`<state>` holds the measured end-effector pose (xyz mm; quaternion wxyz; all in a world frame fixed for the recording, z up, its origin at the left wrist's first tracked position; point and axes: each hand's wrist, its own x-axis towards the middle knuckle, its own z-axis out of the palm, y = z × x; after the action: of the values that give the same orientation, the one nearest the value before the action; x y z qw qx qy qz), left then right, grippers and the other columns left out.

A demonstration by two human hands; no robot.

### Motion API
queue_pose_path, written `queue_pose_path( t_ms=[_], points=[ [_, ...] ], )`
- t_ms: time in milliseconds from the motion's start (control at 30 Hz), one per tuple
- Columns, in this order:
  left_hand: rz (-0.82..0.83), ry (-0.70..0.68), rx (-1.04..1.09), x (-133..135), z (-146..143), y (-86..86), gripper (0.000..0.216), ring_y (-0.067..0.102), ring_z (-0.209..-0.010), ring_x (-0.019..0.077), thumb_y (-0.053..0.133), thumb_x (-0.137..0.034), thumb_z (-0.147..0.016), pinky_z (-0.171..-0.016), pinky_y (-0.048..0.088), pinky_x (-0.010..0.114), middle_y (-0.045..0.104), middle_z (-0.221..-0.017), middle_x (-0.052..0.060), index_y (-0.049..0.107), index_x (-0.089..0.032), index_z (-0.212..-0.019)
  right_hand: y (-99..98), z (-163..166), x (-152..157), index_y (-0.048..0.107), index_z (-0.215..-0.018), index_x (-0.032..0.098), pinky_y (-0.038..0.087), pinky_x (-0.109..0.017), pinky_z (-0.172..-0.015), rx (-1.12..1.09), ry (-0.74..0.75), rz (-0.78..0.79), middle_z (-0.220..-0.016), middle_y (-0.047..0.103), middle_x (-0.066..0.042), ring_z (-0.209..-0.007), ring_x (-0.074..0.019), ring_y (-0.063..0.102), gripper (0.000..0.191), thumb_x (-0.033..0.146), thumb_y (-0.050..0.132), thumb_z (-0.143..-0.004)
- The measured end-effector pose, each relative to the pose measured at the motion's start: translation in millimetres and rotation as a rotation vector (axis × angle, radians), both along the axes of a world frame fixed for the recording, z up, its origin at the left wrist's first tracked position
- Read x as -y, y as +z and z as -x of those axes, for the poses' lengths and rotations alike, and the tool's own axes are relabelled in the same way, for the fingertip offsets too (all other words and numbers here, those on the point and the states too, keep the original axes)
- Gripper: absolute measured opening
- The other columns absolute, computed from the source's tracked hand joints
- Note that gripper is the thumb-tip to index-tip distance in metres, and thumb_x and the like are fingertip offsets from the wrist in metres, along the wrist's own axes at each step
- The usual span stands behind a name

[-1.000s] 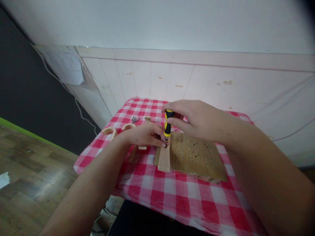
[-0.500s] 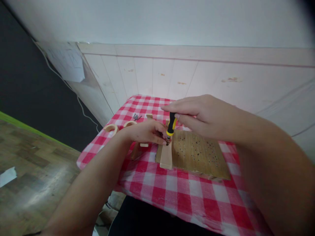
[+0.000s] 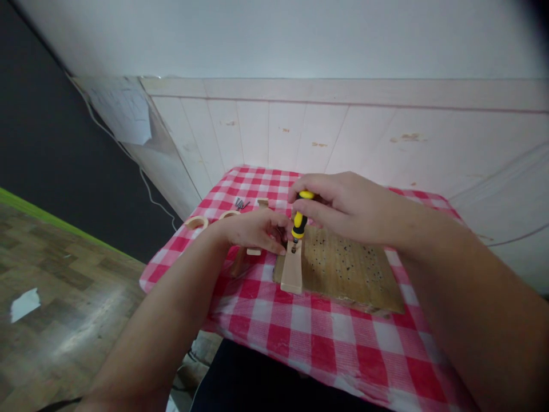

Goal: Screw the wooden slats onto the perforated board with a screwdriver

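My right hand (image 3: 338, 206) has its thumb and fingers around the top of a yellow and black screwdriver (image 3: 299, 222). The screwdriver stands nearly upright, its tip down at a dark screw (image 3: 294, 248) on a pale tapered wooden piece (image 3: 292, 274). My left hand (image 3: 261, 229) is closed at the left edge of this piece, thumb in front and fingers curled, partly hidden behind the screwdriver. Under the piece lies a brown wooden board (image 3: 347, 269) dotted with small holes.
Curved wooden pieces (image 3: 197, 222) lie at the table's left, with several loose screws (image 3: 241, 203) behind them. A small wooden block (image 3: 263, 202) and a flat piece (image 3: 254, 252) are near my left hand. A checked red-and-white cloth (image 3: 274, 326) covers the table against a panelled wall (image 3: 253, 126).
My right hand has gone from a flat palm over the screwdriver to fingers wrapped about its handle. My left thumb has drawn slightly back from the screw.
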<state>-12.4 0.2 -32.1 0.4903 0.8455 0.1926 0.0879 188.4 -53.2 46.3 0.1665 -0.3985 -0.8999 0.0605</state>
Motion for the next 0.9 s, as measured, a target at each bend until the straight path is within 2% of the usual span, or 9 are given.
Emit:
queue_pose_path(
  t_ms=[100, 267, 367, 467, 533, 667, 733, 800, 900],
  points=[
    [-0.06, -0.001, 0.011, -0.8, -0.5, -1.2, 0.015, 0.057, -0.069, 0.0109, 0.07, -0.017, -0.075, -0.064, 0.045, 0.021, 0.062, -0.077, 0.0, 0.065, -0.013, -0.088, 0.8, 11.7, 3.0, 0.068, -0.084, 0.014, 0.034, -0.03, -0.06, 0.141, -0.202, -0.175, -0.075, 0.067, -0.008, -0.068, -0.0189, 0.059, 0.043, 0.047, 0.042, -0.093],
    [-0.15, 0.062, -0.004, -1.6, 0.9, -4.1, 0.014, 0.055, -0.067, 0.012, 0.072, -0.023, -0.075, -0.063, 0.043, 0.023, 0.063, -0.075, 0.0, 0.064, -0.014, -0.083, 5.0, 9.5, 11.9, 0.063, -0.119, 0.017, 0.038, -0.028, -0.07, 0.043, 0.021, -0.079, -0.103, 0.069, -0.008, -0.084, -0.0171, 0.061, 0.039, 0.033, 0.033, -0.098],
    [-0.148, 0.062, -0.032, -2.8, 1.5, -5.8, 0.015, 0.053, -0.063, 0.0115, 0.072, -0.024, -0.075, -0.059, 0.041, 0.023, 0.061, -0.071, 0.0, 0.065, -0.013, -0.082, 6.2, 6.3, 12.7, 0.067, -0.103, 0.015, 0.036, -0.028, -0.064, 0.055, 0.058, -0.04, -0.09, 0.069, -0.007, -0.073, -0.0154, 0.057, 0.036, 0.032, 0.035, -0.095],
    [-0.145, 0.052, -0.036, -3.9, 1.3, -6.7, 0.016, 0.052, -0.061, 0.0109, 0.072, -0.025, -0.075, -0.056, 0.039, 0.022, 0.059, -0.068, 0.0, 0.065, -0.012, -0.08, 0.6, 14.4, 9.0, 0.068, -0.084, 0.014, 0.028, -0.029, -0.056, 0.082, -0.177, -0.161, -0.074, 0.065, -0.006, -0.062, -0.0153, 0.052, 0.031, 0.036, 0.045, -0.089],
    [-0.133, 0.046, -0.026, -4.3, 1.1, -6.7, 0.016, 0.052, -0.061, 0.0104, 0.072, -0.025, -0.076, -0.055, 0.039, 0.021, 0.059, -0.068, 0.0, 0.065, -0.012, -0.08, -3.7, 20.6, 6.2, 0.068, -0.084, 0.014, 0.028, -0.029, -0.057, 0.062, -0.252, -0.215, -0.076, 0.066, -0.007, -0.065, -0.0158, 0.054, 0.028, 0.031, 0.046, -0.088],
    [-0.109, 0.023, -0.034, -4.2, 0.9, -5.9, 0.013, 0.053, -0.062, 0.0098, 0.071, -0.023, -0.077, -0.057, 0.041, 0.02, 0.061, -0.07, 0.0, 0.067, -0.012, -0.082, 0.1, 14.3, 5.9, 0.07, -0.093, 0.015, 0.038, -0.027, -0.072, 0.007, 0.063, -0.104, -0.095, 0.07, -0.006, -0.086, -0.0155, 0.059, 0.031, 0.022, 0.04, -0.092],
    [-0.058, -0.003, -0.021, -3.8, 0.4, -5.0, 0.01, 0.053, -0.062, 0.0089, 0.07, -0.02, -0.078, -0.058, 0.042, 0.019, 0.063, -0.07, 0.0, 0.069, -0.013, -0.085, 7.1, 4.5, 8.0, 0.069, -0.097, 0.016, 0.039, -0.027, -0.071, 0.008, 0.142, -0.064, -0.097, 0.07, -0.005, -0.083, -0.0144, 0.059, 0.032, 0.023, 0.038, -0.093],
    [-0.002, -0.018, -0.008, -3.3, -0.3, -3.9, 0.012, 0.056, -0.064, 0.0081, 0.069, -0.015, -0.078, -0.06, 0.042, 0.018, 0.066, -0.073, 0.0, 0.071, -0.014, -0.09, 12.1, -1.3, 9.5, 0.071, -0.089, 0.017, 0.037, -0.028, -0.063, 0.098, 0.076, -0.069, -0.083, 0.069, -0.005, -0.07, -0.0147, 0.058, 0.034, 0.031, 0.04, -0.093],
    [0.035, 0.0, -0.004, -2.6, -0.9, -2.5, 0.016, 0.06, -0.069, 0.0081, 0.07, -0.011, -0.076, -0.064, 0.044, 0.017, 0.07, -0.08, 0.001, 0.073, -0.016, -0.091, 10.6, 3.5, 8.7, 0.07, -0.075, 0.015, 0.031, -0.031, -0.056, 0.258, -0.27, -0.146, -0.066, 0.063, -0.009, -0.061, -0.0189, 0.055, 0.048, 0.05, 0.041, -0.092]
  ],
)
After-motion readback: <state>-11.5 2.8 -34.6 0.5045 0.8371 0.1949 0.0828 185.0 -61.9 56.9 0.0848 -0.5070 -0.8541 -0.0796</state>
